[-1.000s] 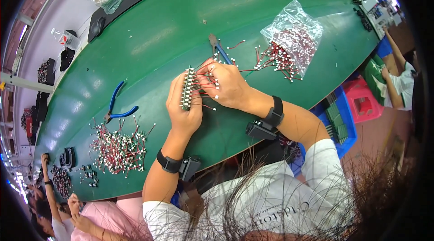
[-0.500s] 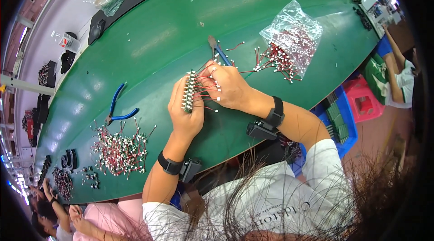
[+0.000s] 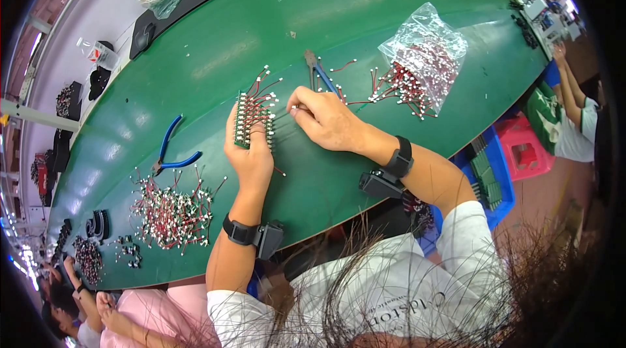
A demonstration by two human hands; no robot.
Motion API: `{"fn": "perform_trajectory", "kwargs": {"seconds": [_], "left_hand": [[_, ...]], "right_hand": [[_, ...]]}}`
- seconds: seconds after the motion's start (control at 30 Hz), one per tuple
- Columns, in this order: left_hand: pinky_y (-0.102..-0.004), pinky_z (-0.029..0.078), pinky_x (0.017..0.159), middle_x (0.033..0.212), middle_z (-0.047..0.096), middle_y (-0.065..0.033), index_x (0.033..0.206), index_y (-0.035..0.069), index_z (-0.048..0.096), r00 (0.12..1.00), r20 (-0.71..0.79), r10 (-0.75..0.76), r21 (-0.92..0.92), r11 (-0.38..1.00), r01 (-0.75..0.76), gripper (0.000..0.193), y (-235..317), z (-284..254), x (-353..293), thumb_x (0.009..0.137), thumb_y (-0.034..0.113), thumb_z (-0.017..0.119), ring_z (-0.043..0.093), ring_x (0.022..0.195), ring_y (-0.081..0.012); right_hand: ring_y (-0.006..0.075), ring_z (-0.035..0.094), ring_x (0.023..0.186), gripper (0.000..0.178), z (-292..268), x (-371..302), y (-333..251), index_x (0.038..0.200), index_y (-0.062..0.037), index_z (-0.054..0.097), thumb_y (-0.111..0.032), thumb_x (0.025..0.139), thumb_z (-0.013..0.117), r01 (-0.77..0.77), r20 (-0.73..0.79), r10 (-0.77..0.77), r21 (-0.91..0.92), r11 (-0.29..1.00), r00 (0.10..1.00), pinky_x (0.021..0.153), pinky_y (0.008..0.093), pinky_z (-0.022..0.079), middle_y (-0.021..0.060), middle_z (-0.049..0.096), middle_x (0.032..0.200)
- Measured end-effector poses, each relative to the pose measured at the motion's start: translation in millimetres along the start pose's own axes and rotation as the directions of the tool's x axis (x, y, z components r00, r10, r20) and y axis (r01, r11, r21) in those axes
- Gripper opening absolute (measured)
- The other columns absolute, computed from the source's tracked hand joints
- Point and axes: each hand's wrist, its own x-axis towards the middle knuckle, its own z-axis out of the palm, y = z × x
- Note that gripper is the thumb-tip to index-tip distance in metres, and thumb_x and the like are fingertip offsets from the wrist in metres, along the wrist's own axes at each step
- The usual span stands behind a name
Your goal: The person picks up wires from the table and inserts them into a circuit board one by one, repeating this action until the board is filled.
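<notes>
My left hand (image 3: 251, 155) is closed around a green circuit board panel (image 3: 242, 120), its thumb pressed on the face. Rows of small white connectors line the panel, and short red wires with white ends stick out from its top and right side. Just right of the panel, my right hand (image 3: 329, 120) is pinched, with a small white connector (image 3: 295, 108) showing at its fingertips; any wire on it is hidden. Beyond the right hand lie pliers with blue handles (image 3: 324, 78) and a few loose red wires (image 3: 344, 65).
A clear plastic bag (image 3: 427, 54) spills red wires at the far right. Blue-handled cutters (image 3: 171, 146) and a wire pile (image 3: 173, 211) lie left on the green table (image 3: 215, 41). A blue crate (image 3: 502, 185) of green boards and a red stool (image 3: 528, 146) stand right. Other people sit at both sides.
My left hand has moved left and turned the panel so its face shows more. My right hand has drawn away from the panel's wires, leaving a gap between them.
</notes>
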Motion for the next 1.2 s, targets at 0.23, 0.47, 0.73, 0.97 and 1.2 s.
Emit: {"fn": "perform_trajectory", "kwargs": {"seconds": [0.23, 0.47, 0.73, 0.97, 1.2], "left_hand": [[-0.0259, 0.051, 0.086, 0.112, 0.066, -0.0078, 0.135, -0.005, 0.051, 1.0, 0.001, -0.02, -0.046, 0.999, 0.02, 0.041, -1.6, -2.1, -2.4, 0.094, -0.005, 0.053, 0.063, 0.097, -0.012], [-0.0262, 0.051, 0.087, 0.116, 0.064, -0.0084, 0.135, -0.005, 0.05, 0.998, 0.055, 0.004, -0.047, 0.999, -0.002, 0.041, -5.1, 0.5, -3.0, 0.093, -0.005, 0.053, 0.062, 0.1, -0.0129], [-0.0299, 0.051, 0.091, 0.12, 0.063, -0.0132, 0.135, -0.008, 0.05, 0.976, 0.161, 0.148, 0.056, 0.986, -0.159, 0.042, -11.5, 0.1, -6.5, 0.094, -0.002, 0.056, 0.063, 0.103, -0.0171], [-0.0352, 0.05, 0.095, 0.124, 0.061, -0.0195, 0.135, -0.009, 0.051, 0.944, 0.23, 0.236, 0.077, 0.963, -0.26, 0.047, -5.0, 5.3, -9.5, 0.089, -0.003, 0.06, 0.064, 0.109, -0.0259], [-0.0382, 0.05, 0.095, 0.126, 0.061, -0.0245, 0.135, -0.009, 0.05, 0.893, 0.267, 0.362, 0.205, 0.885, -0.419, 0.049, 0.2, 7.9, -6.9, 0.087, -0.005, 0.061, 0.064, 0.112, -0.0348]], "right_hand": [[0.0183, 0.066, 0.077, 0.017, 3.0, -0.7, -9.0, 0.11, 0.0016, 0.058, -0.002, 0.095, 0.053, -0.081, 0.144, 0.052, 0.203, 0.976, 0.988, 0.07, 0.0319, 0.051, 0.0104, 0.066, 0.081], [0.0156, 0.07, 0.089, 0.014, 5.9, -2.1, -3.0, 0.107, 0.0027, 0.062, -0.003, 0.095, 0.058, -0.076, 0.137, 0.039, 0.271, 0.96, 0.99, 0.076, 0.029, 0.055, 0.0112, 0.071, 0.09], [0.0095, 0.058, 0.066, 0.013, 1.3, -1.8, -14.8, 0.1, 0.0028, 0.063, -0.004, 0.088, 0.063, -0.045, -0.021, 0.048, 0.122, 0.992, 0.999, 0.062, 0.0262, 0.048, 0.0069, 0.066, 0.081], [0.0272, 0.066, 0.071, 0.017, 3.2, -3.1, -16.6, 0.095, 0.0028, 0.059, -0.005, 0.083, 0.067, 0.061, -0.13, -0.053, 0.059, 0.996, 0.99, 0.066, 0.0356, 0.052, 0.0149, 0.066, 0.082], [0.0282, 0.067, 0.073, 0.021, 7.0, -4.9, -8.4, 0.096, 0.001, 0.062, -0.004, 0.079, 0.073, 0.174, -0.164, -0.177, -0.036, 0.984, 0.97, 0.065, 0.0349, 0.053, 0.0125, 0.067, 0.086]]}}
